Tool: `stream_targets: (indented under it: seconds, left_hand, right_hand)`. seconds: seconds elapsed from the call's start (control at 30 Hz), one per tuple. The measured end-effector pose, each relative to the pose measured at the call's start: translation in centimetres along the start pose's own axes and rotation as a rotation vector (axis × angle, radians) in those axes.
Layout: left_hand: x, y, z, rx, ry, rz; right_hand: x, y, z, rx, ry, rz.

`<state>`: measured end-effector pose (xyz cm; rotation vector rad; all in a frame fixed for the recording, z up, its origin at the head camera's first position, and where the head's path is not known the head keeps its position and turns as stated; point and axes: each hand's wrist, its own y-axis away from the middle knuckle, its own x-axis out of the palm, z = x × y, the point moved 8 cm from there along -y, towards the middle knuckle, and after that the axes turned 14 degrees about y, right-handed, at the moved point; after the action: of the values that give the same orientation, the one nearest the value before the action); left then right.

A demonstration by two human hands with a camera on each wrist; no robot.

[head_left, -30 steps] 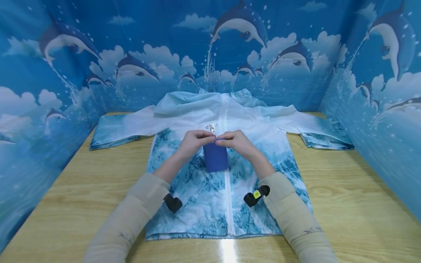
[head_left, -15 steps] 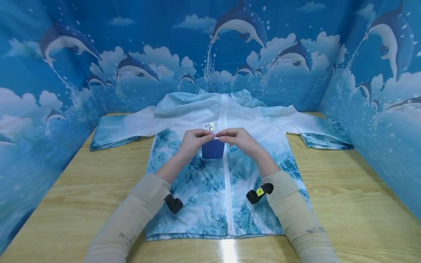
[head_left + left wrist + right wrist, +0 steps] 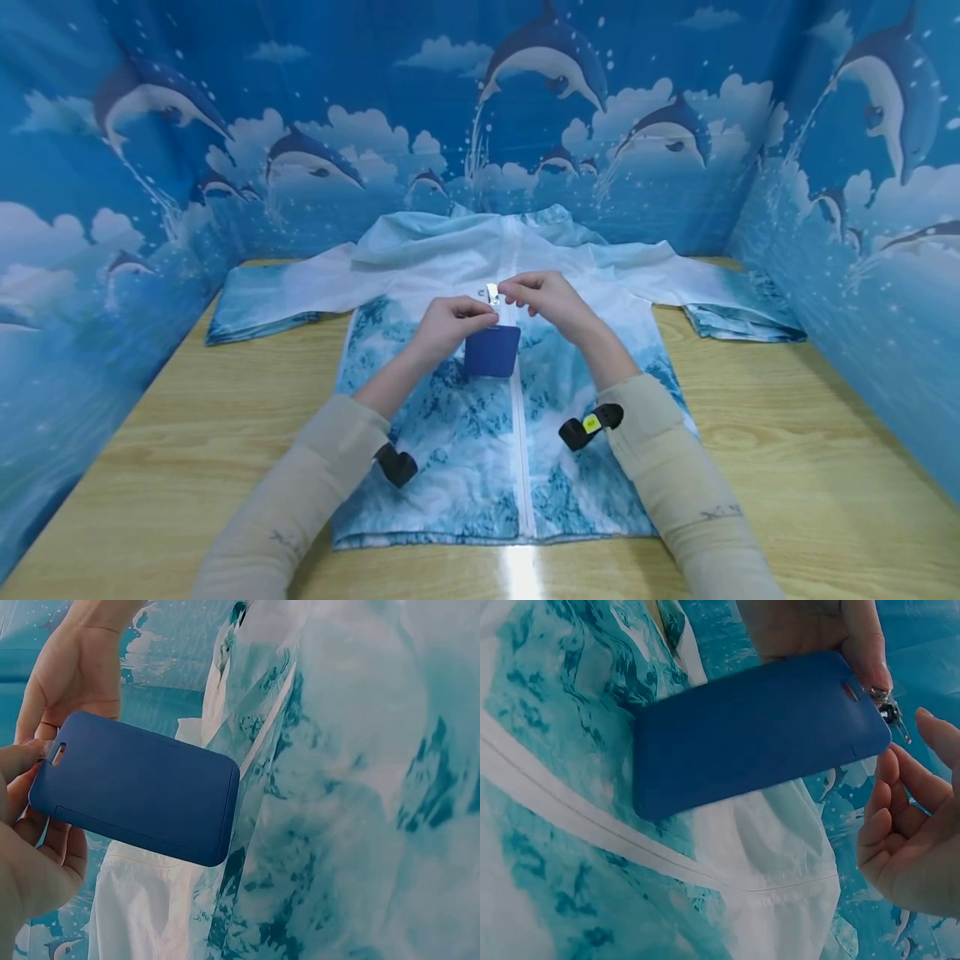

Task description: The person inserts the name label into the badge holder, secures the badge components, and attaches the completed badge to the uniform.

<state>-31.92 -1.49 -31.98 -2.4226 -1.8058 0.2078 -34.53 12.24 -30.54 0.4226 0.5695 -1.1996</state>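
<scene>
A blue badge holder hangs over the front of a blue-and-white zip jacket. My left hand pinches the small strap at its slotted top end; the left wrist view shows the slot beside the fingertips. A shiny metal clip sticks up above that pinch, and in the right wrist view the clip lies by the holder's corner. Close beside it is my right hand, its thumb and forefinger apart in the right wrist view. The forefinger is near the holder's corner; whether it touches cannot be told.
The jacket lies spread on a wooden table, sleeves out to both sides with folded ends. Dolphin-printed blue curtains enclose the back and sides. Each sleeved forearm carries a black wrist camera.
My right hand has moved from the holder's top edge up beside the metal clip. The holder tilted up, then swung down again. My left hand keeps its pinch almost in place.
</scene>
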Motion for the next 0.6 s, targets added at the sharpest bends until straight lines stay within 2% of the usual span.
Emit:
stream_targets:
  seconds: [0.17, 0.33, 0.6]
  left_hand:
    - [0.27, 0.08, -0.02, -0.007, -0.015, 0.032]
    - [0.3, 0.08, -0.03, -0.015, -0.031, 0.029]
    - [0.37, -0.05, 0.0, -0.021, -0.038, -0.009]
  right_hand:
    - [0.37, -0.11, 0.13, 0.005, -0.004, 0.015]
    - [0.56, -0.17, 0.1, 0.004, -0.015, 0.019]
    - [0.26, -0.15, 0.2, -0.03, -0.033, -0.056]
